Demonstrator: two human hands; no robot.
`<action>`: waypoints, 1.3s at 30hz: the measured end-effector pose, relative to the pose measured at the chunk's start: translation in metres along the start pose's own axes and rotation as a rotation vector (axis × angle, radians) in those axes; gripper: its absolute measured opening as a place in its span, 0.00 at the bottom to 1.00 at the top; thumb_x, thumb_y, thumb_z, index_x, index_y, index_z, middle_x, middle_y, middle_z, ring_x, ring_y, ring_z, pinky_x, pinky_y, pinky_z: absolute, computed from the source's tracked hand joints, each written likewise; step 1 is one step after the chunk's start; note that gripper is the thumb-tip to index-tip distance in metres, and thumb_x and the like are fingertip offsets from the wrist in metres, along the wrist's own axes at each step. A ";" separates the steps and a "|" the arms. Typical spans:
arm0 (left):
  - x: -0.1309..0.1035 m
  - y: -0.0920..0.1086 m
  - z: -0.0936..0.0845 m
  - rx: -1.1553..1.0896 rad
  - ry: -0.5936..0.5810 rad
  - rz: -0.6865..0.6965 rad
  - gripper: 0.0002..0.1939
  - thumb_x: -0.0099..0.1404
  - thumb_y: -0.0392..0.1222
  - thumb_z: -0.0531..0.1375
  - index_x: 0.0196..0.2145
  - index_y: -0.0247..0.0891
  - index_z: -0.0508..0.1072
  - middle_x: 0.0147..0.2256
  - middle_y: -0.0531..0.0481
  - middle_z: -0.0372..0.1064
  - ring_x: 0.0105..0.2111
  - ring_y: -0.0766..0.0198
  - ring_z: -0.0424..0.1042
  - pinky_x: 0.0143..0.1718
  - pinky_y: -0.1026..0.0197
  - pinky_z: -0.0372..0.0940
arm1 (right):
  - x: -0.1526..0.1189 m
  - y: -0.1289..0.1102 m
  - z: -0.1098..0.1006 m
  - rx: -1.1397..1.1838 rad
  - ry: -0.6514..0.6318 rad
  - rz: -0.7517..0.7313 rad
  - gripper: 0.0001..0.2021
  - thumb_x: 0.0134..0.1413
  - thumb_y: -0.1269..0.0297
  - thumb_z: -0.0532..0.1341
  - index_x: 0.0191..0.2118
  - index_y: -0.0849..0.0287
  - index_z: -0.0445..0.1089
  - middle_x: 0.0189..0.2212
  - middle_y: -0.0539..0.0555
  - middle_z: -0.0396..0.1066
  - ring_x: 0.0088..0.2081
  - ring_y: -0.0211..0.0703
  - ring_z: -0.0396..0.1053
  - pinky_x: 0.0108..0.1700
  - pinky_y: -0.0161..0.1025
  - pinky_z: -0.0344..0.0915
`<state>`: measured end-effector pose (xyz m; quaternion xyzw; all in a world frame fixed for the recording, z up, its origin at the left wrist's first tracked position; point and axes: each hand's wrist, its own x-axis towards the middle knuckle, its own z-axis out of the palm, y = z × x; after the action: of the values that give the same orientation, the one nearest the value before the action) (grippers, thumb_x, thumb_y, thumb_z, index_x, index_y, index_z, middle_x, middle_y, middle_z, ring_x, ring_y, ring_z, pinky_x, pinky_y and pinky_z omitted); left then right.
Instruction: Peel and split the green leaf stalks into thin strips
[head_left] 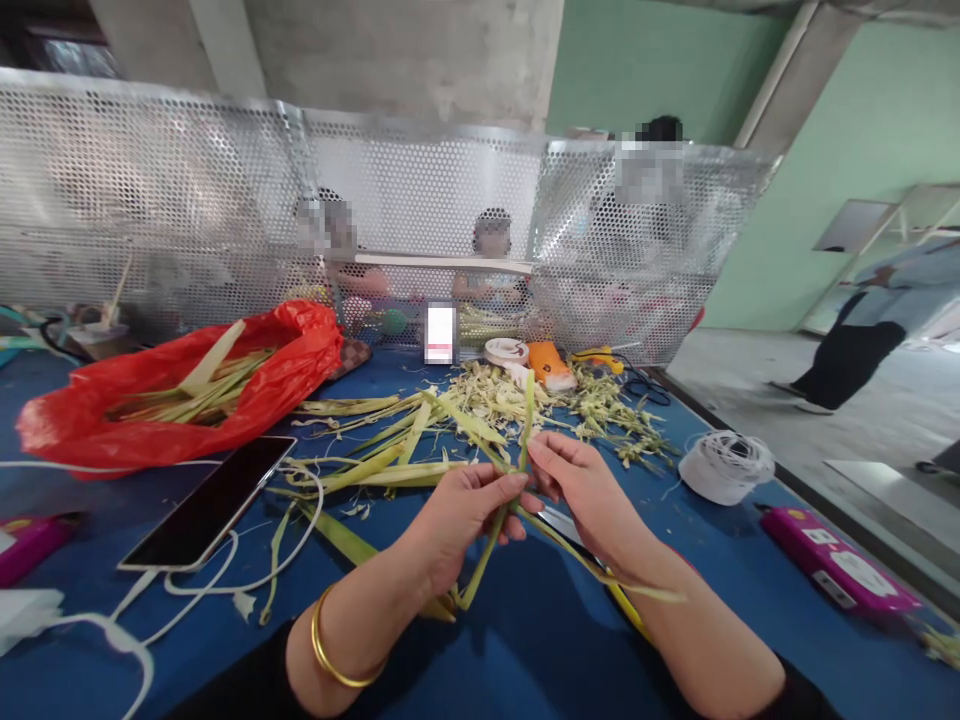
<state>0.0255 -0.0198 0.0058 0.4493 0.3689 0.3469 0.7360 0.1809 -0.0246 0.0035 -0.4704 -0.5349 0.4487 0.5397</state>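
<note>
In the head view, my left hand point(457, 515) pinches crossed green leaf strips point(529, 405) between thumb and fingers. My right hand point(581, 485) grips the same strips just to the right, its fingertips almost touching the left ones. One end stands upright above the hands, another hangs below the left fingers, and a third trails across my right forearm. Beneath that forearm lies a tool with a yellow edge point(628, 608) and a shiny blade, mostly hidden. Loose leaf strips point(375, 470) and a heap of pale scraps point(487, 395) lie on the blue table beyond my hands.
At left are a red plastic bag point(67, 415) of leaves and a phone point(210, 505) with a white cable. At right sit a white string roll point(724, 470) and a purple pack point(836, 560). A perforated metal screen point(420, 170) stands behind; people are beyond it.
</note>
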 end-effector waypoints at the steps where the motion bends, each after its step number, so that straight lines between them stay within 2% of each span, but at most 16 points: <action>1: -0.001 0.000 0.000 0.008 -0.019 -0.008 0.12 0.55 0.45 0.65 0.31 0.32 0.75 0.28 0.47 0.76 0.18 0.73 0.67 0.20 0.69 0.59 | -0.001 -0.001 0.001 0.032 -0.007 -0.004 0.19 0.53 0.53 0.60 0.20 0.59 0.59 0.16 0.43 0.55 0.19 0.32 0.51 0.24 0.32 0.51; 4: -0.002 0.000 0.001 0.001 -0.038 -0.019 0.12 0.55 0.45 0.65 0.32 0.32 0.76 0.28 0.47 0.76 0.18 0.73 0.67 0.21 0.70 0.59 | -0.003 -0.004 0.000 0.077 -0.044 -0.006 0.16 0.54 0.54 0.60 0.24 0.60 0.64 0.17 0.44 0.57 0.20 0.31 0.53 0.24 0.32 0.54; 7: -0.001 -0.001 0.001 0.003 -0.040 -0.015 0.12 0.55 0.45 0.65 0.30 0.32 0.75 0.27 0.47 0.75 0.17 0.73 0.67 0.20 0.70 0.58 | -0.002 -0.004 0.000 0.069 -0.105 0.063 0.14 0.52 0.54 0.61 0.26 0.60 0.68 0.16 0.44 0.57 0.19 0.32 0.54 0.22 0.32 0.53; 10: 0.000 -0.003 0.001 0.015 -0.045 -0.003 0.12 0.54 0.45 0.66 0.29 0.32 0.76 0.29 0.45 0.76 0.17 0.73 0.67 0.20 0.69 0.59 | -0.001 -0.001 0.001 0.110 0.000 0.076 0.14 0.47 0.55 0.64 0.24 0.60 0.67 0.14 0.43 0.57 0.18 0.32 0.53 0.21 0.32 0.51; 14: 0.000 -0.004 0.002 0.026 -0.053 -0.015 0.11 0.54 0.45 0.65 0.29 0.32 0.77 0.29 0.44 0.77 0.18 0.72 0.67 0.20 0.69 0.59 | 0.001 0.002 0.001 0.178 0.167 -0.025 0.14 0.47 0.55 0.64 0.22 0.60 0.66 0.15 0.44 0.57 0.18 0.32 0.53 0.22 0.33 0.51; 19: -0.001 -0.002 0.004 0.027 -0.044 -0.016 0.09 0.55 0.42 0.65 0.27 0.31 0.77 0.26 0.45 0.76 0.17 0.73 0.67 0.18 0.71 0.58 | 0.005 0.006 -0.003 0.199 0.195 -0.078 0.14 0.48 0.57 0.64 0.20 0.59 0.64 0.15 0.43 0.57 0.18 0.32 0.53 0.24 0.33 0.52; 22: -0.001 -0.002 0.002 -0.021 -0.010 -0.017 0.09 0.55 0.42 0.65 0.28 0.31 0.77 0.26 0.46 0.76 0.17 0.73 0.68 0.19 0.71 0.60 | 0.009 0.008 -0.003 0.186 0.158 -0.023 0.13 0.47 0.56 0.65 0.22 0.60 0.67 0.16 0.44 0.60 0.19 0.32 0.55 0.24 0.33 0.53; 26: 0.000 0.002 -0.004 -0.177 0.116 0.054 0.10 0.56 0.43 0.65 0.33 0.33 0.77 0.29 0.47 0.77 0.24 0.69 0.73 0.26 0.70 0.66 | 0.009 0.009 0.001 0.242 0.179 0.081 0.13 0.43 0.55 0.67 0.30 0.60 0.69 0.20 0.46 0.64 0.20 0.33 0.59 0.23 0.33 0.57; 28: 0.000 0.007 -0.007 -0.244 0.151 0.120 0.10 0.56 0.43 0.65 0.34 0.33 0.77 0.34 0.45 0.78 0.31 0.66 0.75 0.34 0.67 0.69 | 0.005 0.007 0.005 0.270 0.130 0.144 0.14 0.42 0.55 0.67 0.27 0.60 0.67 0.20 0.45 0.64 0.18 0.32 0.59 0.23 0.33 0.58; 30: 0.000 0.012 -0.008 -0.290 0.158 0.169 0.09 0.55 0.40 0.66 0.33 0.33 0.77 0.37 0.44 0.77 0.35 0.64 0.76 0.40 0.65 0.69 | -0.002 0.005 0.011 0.227 -0.014 0.184 0.14 0.45 0.53 0.66 0.25 0.60 0.67 0.20 0.47 0.65 0.19 0.33 0.60 0.24 0.33 0.60; 33: -0.001 0.015 -0.006 -0.311 0.163 0.206 0.08 0.54 0.37 0.66 0.33 0.33 0.76 0.37 0.44 0.77 0.36 0.63 0.75 0.39 0.64 0.69 | -0.012 0.003 0.021 0.063 -0.174 0.109 0.14 0.49 0.53 0.63 0.27 0.61 0.70 0.23 0.50 0.69 0.26 0.37 0.66 0.31 0.35 0.64; 36: 0.000 0.009 -0.002 -0.255 0.166 0.218 0.09 0.53 0.38 0.66 0.32 0.31 0.77 0.34 0.43 0.77 0.34 0.62 0.74 0.38 0.63 0.68 | -0.017 0.007 0.030 -0.135 -0.130 -0.020 0.13 0.47 0.55 0.64 0.31 0.61 0.72 0.27 0.52 0.71 0.31 0.40 0.66 0.36 0.36 0.64; 39: 0.003 0.002 -0.001 -0.179 0.153 0.208 0.10 0.52 0.40 0.67 0.32 0.29 0.78 0.30 0.44 0.76 0.27 0.68 0.71 0.30 0.67 0.65 | -0.018 0.014 0.035 -0.211 -0.095 -0.028 0.12 0.49 0.56 0.62 0.28 0.62 0.71 0.25 0.52 0.71 0.30 0.40 0.65 0.34 0.36 0.63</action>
<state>0.0260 -0.0160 0.0071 0.3900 0.3432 0.4858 0.7030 0.1452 -0.0396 -0.0135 -0.4952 -0.6105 0.4043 0.4676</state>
